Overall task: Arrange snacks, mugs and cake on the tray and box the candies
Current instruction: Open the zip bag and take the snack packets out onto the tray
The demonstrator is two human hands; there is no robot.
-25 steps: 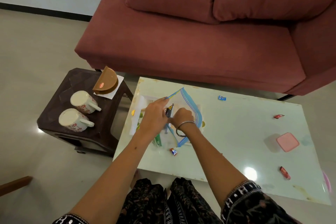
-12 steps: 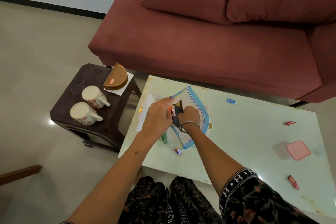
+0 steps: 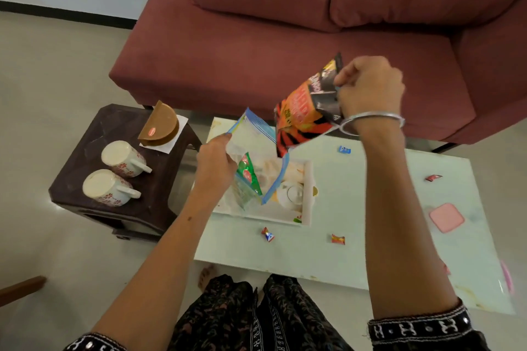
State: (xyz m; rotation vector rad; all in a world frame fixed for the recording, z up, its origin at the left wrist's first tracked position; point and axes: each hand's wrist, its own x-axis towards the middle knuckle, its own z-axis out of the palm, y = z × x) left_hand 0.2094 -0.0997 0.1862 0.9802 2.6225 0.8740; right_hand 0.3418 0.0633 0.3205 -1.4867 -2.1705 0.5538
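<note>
Held high in the right hand's grip (image 3: 368, 88) is an orange-and-black snack packet (image 3: 306, 107), pinched by its top edge with the fingers closed on the foil. The packet hangs with its long axis sloping down and to the left, its lower corner just above the mouth of a clear zip bag (image 3: 258, 151). That bag is kept up by the left hand (image 3: 216, 164), closed on its near rim, and a green snack packet (image 3: 248, 172) is seen through its plastic.

Largest of what lies below is the pale surface (image 3: 385, 208). On its left part sits the white tray (image 3: 308, 202), directly beneath the bag and down and to the left of the raised packet; a small white pot-like item (image 3: 292, 194) is seen in it, though its kind cannot be told. The tray is judged to be the packet's destination, so the coming move would be a descent toward the left, with the right hand the nearer one for it and the bag standing between.

On the dark side table (image 3: 85, 168), well apart to the left, two mugs (image 3: 114, 174) lie on their sides beside a half-round cake (image 3: 161, 122) on paper. A pink box lid (image 3: 446, 217) rests at the right. Wrapped candies (image 3: 267, 234) are scattered, unboxed.
</note>
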